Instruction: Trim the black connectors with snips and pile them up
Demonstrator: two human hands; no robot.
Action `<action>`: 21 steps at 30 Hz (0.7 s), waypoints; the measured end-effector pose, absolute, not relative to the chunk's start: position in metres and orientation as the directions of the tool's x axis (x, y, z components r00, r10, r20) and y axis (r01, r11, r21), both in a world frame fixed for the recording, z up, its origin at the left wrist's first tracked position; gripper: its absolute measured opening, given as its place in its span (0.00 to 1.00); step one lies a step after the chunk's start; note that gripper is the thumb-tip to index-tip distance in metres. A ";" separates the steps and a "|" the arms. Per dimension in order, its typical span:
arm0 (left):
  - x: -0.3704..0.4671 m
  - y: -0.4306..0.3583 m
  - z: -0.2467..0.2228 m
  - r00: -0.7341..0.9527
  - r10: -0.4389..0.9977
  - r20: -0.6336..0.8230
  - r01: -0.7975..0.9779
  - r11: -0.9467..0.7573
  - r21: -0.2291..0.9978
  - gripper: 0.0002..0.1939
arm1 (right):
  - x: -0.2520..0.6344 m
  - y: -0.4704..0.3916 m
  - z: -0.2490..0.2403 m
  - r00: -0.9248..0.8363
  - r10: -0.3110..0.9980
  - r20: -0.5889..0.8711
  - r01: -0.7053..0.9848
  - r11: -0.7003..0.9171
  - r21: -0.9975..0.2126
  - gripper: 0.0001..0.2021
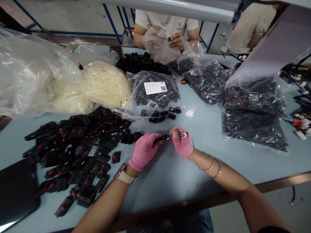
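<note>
My left hand, in a pink glove, pinches a small black connector housing above the table. Facing it, my right hand, also gloved in pink, is closed around a small tool with a pink-and-white handle. The tool's metal end points at the housing; whether it touches is too small to tell. Left of my hands spreads a large loose heap of black connector housings with orange-red parts. Just beyond my right hand lies a small pile of tiny white pieces.
A labelled bag of black parts stands ahead, beside bags of cream-coloured pieces. More bags of black parts lie to the right. A dark tray sits at the left edge. Across the table, a person handles a clear bag.
</note>
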State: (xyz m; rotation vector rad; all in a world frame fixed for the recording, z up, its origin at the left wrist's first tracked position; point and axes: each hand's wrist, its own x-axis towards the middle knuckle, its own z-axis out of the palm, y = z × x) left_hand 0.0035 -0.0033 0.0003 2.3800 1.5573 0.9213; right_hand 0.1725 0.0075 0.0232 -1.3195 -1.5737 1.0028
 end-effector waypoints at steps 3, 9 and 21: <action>0.004 -0.003 0.000 0.272 0.871 0.408 0.776 -0.450 0.442 0.05 | 0.172 0.008 0.023 -0.104 0.990 0.100 0.329 0.129 -0.936 0.14; 0.003 -0.003 0.000 0.276 0.870 0.408 0.775 -0.452 0.441 0.05 | 0.171 0.009 0.021 -0.141 0.984 0.109 0.333 0.151 -0.931 0.13; 0.003 -0.003 0.000 0.279 0.872 0.403 0.780 -0.451 0.434 0.05 | 0.172 0.009 0.021 -0.164 0.979 0.123 0.335 0.173 -0.926 0.12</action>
